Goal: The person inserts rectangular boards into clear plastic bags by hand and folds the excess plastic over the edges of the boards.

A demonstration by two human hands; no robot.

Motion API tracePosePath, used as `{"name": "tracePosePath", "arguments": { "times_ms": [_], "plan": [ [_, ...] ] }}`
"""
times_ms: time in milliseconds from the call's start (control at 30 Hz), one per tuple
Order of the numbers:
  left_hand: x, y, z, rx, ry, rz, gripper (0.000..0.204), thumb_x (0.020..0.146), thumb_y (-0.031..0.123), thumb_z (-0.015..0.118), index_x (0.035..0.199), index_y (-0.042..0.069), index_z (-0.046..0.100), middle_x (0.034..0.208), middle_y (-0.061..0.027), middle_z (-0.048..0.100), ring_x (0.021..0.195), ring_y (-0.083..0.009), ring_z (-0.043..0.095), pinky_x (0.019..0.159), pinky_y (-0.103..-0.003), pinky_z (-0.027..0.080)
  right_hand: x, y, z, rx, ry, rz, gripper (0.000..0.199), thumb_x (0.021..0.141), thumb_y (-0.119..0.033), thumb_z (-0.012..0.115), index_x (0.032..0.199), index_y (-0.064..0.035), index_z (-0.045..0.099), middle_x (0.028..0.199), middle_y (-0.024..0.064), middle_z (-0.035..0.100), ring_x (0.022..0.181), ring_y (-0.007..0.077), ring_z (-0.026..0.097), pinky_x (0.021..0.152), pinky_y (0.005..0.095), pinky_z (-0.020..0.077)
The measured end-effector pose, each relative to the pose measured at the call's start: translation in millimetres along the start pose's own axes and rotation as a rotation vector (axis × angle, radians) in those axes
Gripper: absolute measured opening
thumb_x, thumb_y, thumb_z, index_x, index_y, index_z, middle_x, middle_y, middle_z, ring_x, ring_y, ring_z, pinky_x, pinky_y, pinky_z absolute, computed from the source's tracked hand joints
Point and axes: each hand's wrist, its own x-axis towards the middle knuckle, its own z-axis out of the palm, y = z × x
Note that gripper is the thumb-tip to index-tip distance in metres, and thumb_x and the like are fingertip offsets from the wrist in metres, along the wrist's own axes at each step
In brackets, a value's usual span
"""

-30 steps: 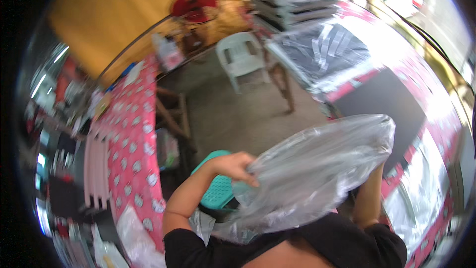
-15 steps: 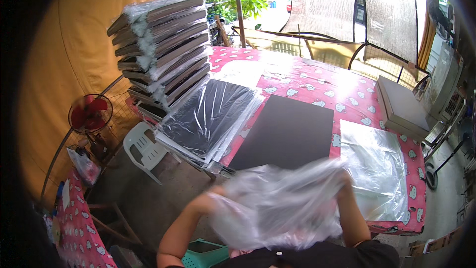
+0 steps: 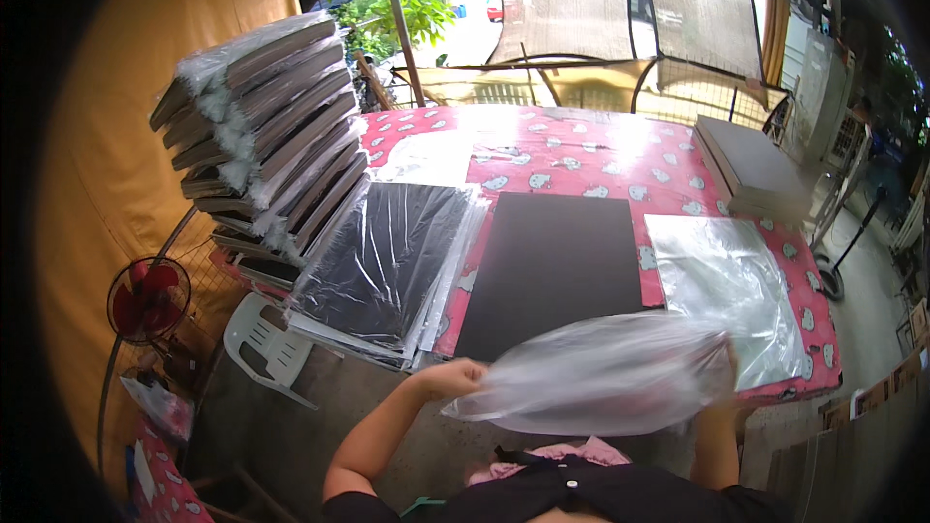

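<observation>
A clear plastic bag [image 3: 601, 378] is stretched between my two hands over the table's front edge, blurred by motion. My left hand [image 3: 455, 378] grips its left end with closed fingers. At the bag's right end is my right hand [image 3: 719, 368], smeared and partly behind the plastic, its fingers hard to make out. Just beyond the bag lies a dark grey board [image 3: 557, 266], flat on the table. Right of it rests a pile of flat clear plastic bags [image 3: 727, 276]. On the left, a low stack of plastic-wrapped black boards [image 3: 383, 261] sits at the table edge.
A tall leaning stack of wrapped boards [image 3: 276, 126] stands at the far left of the pink patterned table [image 3: 581, 150]. Bare boards [image 3: 751, 165] are piled at the back right. A white plastic chair [image 3: 266, 349] and a red fan [image 3: 148, 300] stand left on the floor.
The bunched plastic bag has been spread out sideways and lies lower and farther right between my hands. My left hand has come out into plain sight. The whole view has shifted slightly.
</observation>
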Motion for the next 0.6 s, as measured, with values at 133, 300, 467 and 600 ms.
{"name": "tracePosePath", "arguments": {
  "times_ms": [133,300,467,600],
  "plan": [
    [-15.4,-39.3,-20.3,-1.049,0.433,0.293,0.040,0.082,0.035,0.052,0.100,-0.001,0.052,0.080,-0.0088,0.058,0.077,-0.0198,0.057,0.073,-0.034,0.048,1.9,14.6,33.3,-0.540,0.213,0.117,0.024,0.075,-0.013,0.061,0.094,-0.0011,0.055,0.091,0.0076,0.057,0.083,0.0142,0.054,0.069,0.0311,0.0466],
    [14.3,-11.5,-14.4,-1.470,0.712,0.217,0.039,0.085,0.043,0.044,0.077,0.005,0.051,0.069,-0.0060,0.054,0.072,-0.0218,0.056,0.070,-0.037,0.046,-0.4,60.4,54.6,-0.579,0.303,0.001,0.028,0.067,-0.007,0.067,0.092,0.0015,0.057,0.076,0.0045,0.058,0.062,0.0079,0.053,0.055,0.0227,0.0444],
    [21.1,-42.4,-26.2,-1.457,0.053,0.649,0.031,0.084,0.038,0.049,0.081,0.009,0.058,0.071,-0.0039,0.057,0.065,-0.0174,0.054,0.061,-0.035,0.046,-6.0,77.7,31.6,-0.577,0.040,0.030,0.032,0.066,-0.010,0.069,0.094,0.0026,0.058,0.087,0.0105,0.061,0.068,0.0135,0.059,0.060,0.0256,0.0484],
    [-7.0,-38.3,0.5,-0.321,-0.272,-0.283,0.018,0.084,0.020,0.051,0.085,0.003,0.058,0.082,-0.0057,0.058,0.077,-0.0116,0.055,0.064,-0.026,0.046,-21.1,35.0,81.9,-0.267,0.241,-0.535,0.030,0.075,-0.014,0.061,0.099,0.0019,0.054,0.089,0.0104,0.061,0.072,0.0177,0.061,0.066,0.0306,0.0517]
  ]
}}
